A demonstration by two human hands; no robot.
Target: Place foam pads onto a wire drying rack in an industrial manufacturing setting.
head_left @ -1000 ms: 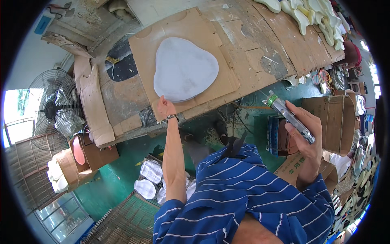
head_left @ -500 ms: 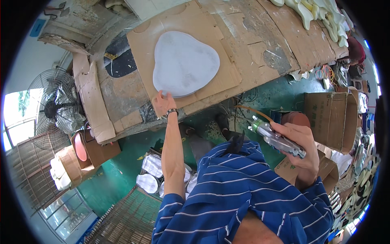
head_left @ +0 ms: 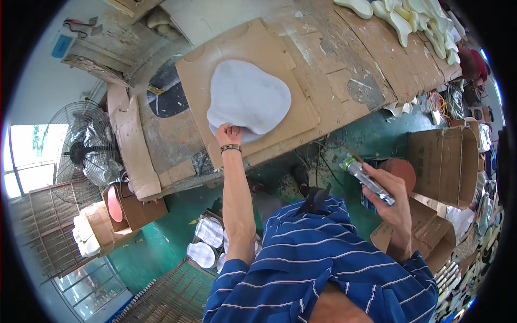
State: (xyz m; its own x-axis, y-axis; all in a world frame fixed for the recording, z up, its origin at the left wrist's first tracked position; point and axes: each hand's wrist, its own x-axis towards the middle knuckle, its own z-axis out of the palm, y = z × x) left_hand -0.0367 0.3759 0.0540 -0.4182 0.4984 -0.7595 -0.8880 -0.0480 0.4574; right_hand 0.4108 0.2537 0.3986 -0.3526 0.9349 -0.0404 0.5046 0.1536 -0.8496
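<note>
On our cardboard (head_left: 195, 72), the white sheet (head_left: 250, 94) has lifted at its near edge since the earlier frame; the rest lies down. Our left hand (head_left: 228, 135) seemingly pinches that edge, fingertips partly hidden; our right hand (head_left: 389, 192) clasps a silver tool (head_left: 369, 181).

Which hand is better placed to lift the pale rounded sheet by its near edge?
Probably the left hand: it pinches the near edge of the pale rounded sheet. The right hand is off to the side, holding a silver hand tool.
</note>
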